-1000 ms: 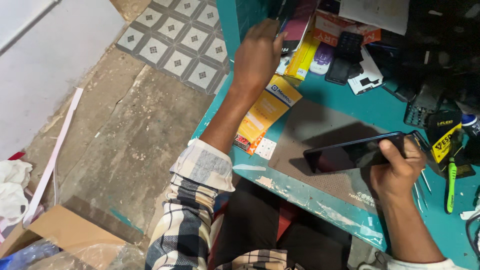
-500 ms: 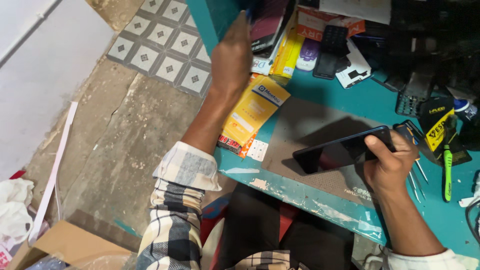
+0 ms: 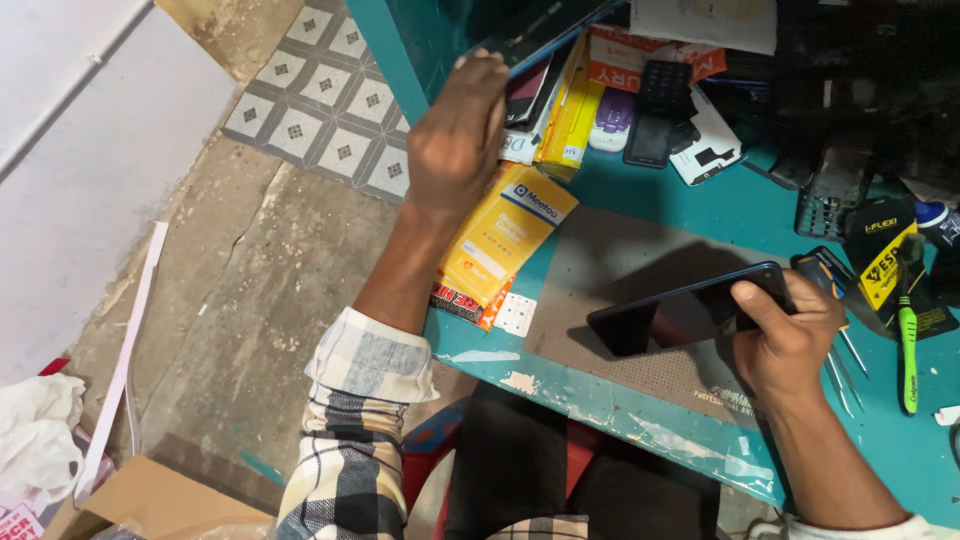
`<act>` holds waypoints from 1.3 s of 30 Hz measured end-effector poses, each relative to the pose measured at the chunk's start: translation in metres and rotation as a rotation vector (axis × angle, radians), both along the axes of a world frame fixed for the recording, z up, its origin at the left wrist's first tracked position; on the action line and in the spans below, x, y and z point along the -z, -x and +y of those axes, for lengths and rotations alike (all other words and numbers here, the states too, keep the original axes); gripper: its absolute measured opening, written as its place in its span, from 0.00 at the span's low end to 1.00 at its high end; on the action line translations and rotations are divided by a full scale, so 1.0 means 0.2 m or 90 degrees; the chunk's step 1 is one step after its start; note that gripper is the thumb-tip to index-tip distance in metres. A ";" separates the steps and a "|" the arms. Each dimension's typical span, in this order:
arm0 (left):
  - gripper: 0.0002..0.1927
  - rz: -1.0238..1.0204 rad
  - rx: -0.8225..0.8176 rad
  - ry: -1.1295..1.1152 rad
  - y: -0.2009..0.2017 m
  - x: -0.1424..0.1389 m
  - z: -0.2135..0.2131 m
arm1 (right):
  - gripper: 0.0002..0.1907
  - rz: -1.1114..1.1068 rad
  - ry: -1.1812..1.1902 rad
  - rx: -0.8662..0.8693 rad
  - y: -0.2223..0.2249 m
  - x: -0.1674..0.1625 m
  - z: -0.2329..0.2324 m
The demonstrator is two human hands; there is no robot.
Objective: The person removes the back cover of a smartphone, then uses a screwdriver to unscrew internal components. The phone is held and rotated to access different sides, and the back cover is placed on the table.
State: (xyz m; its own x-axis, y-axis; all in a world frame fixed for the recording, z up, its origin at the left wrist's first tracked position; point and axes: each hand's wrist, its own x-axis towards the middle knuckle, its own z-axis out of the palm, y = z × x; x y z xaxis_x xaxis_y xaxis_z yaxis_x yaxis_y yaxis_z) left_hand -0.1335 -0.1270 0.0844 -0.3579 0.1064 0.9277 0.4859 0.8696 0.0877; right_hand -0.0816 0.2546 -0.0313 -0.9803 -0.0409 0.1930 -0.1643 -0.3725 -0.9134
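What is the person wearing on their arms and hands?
Both hands are bare: no gloves, rings or watch show. The left hand comes out of a checked shirt sleeve in black, white and grey, rolled up near the elbow with a pale cuff. By the right hand, only a strip of pale cloth shows at the picture's bottom edge.

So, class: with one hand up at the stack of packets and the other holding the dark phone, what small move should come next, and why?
Probably draw the left hand back with one flat packet from the stack. Its fingers are already at the packets' edges, while the right hand holds the dark phone above the grey mat, seemingly waiting.
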 end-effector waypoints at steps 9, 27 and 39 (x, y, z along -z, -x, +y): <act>0.07 0.007 -0.030 0.075 0.02 0.03 0.03 | 0.04 0.004 0.026 -0.016 0.00 0.00 0.00; 0.05 -0.011 -0.103 0.083 0.06 0.12 0.00 | 0.06 0.019 -0.008 -0.003 0.00 0.00 0.00; 0.06 0.057 0.115 0.170 -0.05 -0.06 0.20 | 0.05 -0.052 -0.021 0.024 0.00 -0.10 -0.09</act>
State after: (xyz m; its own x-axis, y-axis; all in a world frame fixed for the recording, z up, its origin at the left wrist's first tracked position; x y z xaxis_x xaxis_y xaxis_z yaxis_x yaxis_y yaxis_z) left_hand -0.1241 -0.0868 0.0959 -0.2293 0.4050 0.8851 0.6302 0.7548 -0.1821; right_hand -0.0810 0.2368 -0.0113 -0.9938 -0.0094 0.1109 -0.1012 -0.3374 -0.9359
